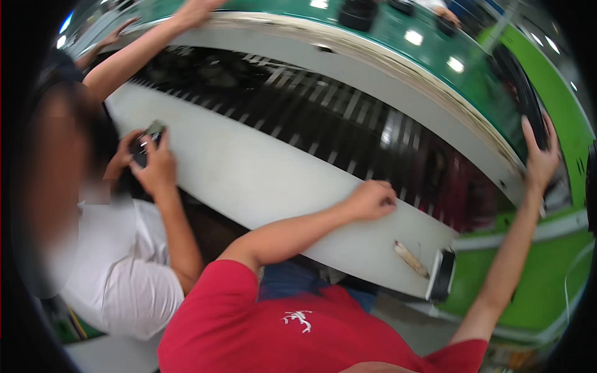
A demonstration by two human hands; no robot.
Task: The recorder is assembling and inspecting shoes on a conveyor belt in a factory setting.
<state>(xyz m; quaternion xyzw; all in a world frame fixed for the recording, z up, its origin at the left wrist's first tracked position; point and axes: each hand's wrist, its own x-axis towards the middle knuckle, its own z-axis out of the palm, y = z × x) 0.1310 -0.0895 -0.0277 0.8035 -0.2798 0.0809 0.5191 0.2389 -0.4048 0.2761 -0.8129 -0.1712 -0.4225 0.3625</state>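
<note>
My left hand (372, 200) rests closed on the white work surface (261, 168). Its fingers are curled in, and whatever they may hold is hidden. Out to the right, my right hand (541, 154) reaches up at the green machine's side. Its thumb and fingers grip the lower end of a long, curved, glossy black part (521, 78), whose kind I cannot tell. A slim cream-coloured hand tool (410, 258) with a thin pointed tip lies on the surface, to the right of my left hand.
A black and white block (442, 275) stands at the surface's right end. Beyond the surface runs a dark slatted conveyor (323, 99), below a raised green belt (429, 46) bearing black parts (359, 13). At left, a co-worker's hands (155, 165) hold a small black part. Other people's arms reach over the line.
</note>
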